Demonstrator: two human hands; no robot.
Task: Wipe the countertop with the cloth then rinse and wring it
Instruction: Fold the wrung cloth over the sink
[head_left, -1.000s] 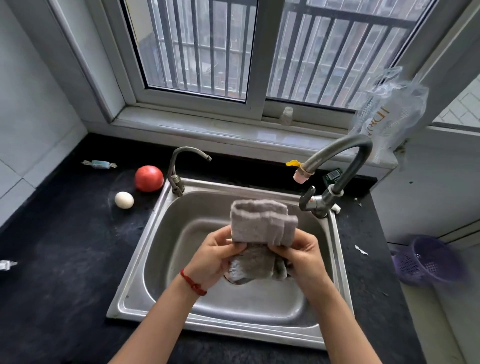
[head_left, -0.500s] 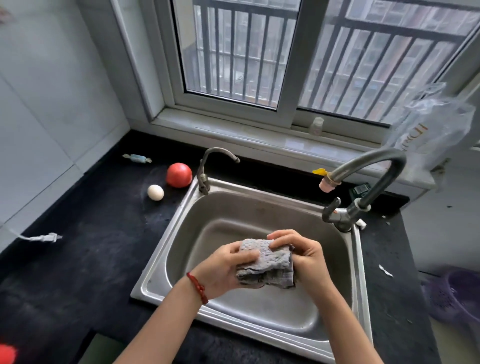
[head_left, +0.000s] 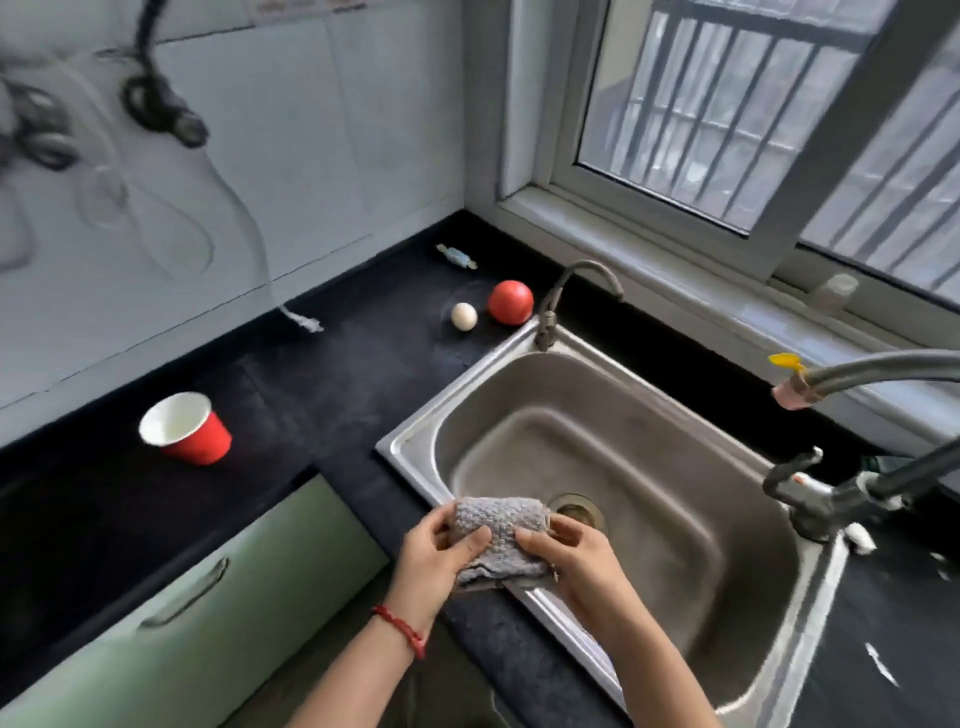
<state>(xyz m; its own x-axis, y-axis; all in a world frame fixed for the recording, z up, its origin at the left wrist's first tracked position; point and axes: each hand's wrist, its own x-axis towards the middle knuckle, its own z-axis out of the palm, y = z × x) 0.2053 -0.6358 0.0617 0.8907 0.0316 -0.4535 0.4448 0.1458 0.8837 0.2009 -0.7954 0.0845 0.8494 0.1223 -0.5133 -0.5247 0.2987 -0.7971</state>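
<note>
Both hands, left hand (head_left: 441, 553) and right hand (head_left: 574, 553), grip the folded cloth (head_left: 493, 535), now drawn back to the sink (head_left: 410, 441) near rim; folding complete, countertop (head_left: 332, 384) wiping judged next.

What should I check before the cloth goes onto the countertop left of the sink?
1. Cloth held: ok. Left hand and right hand both grip the folded grey cloth.
2. Cloth position: ok. It sits over the sink's front left corner, next to the countertop.
3. Water off: ok. No stream shows at the hose spout or the small tap.
4. Wiping path: not ok. A red cup, an egg, a tomato and a white plug rest on the counter.
5. Cloth wetness: cannot tell.
</note>
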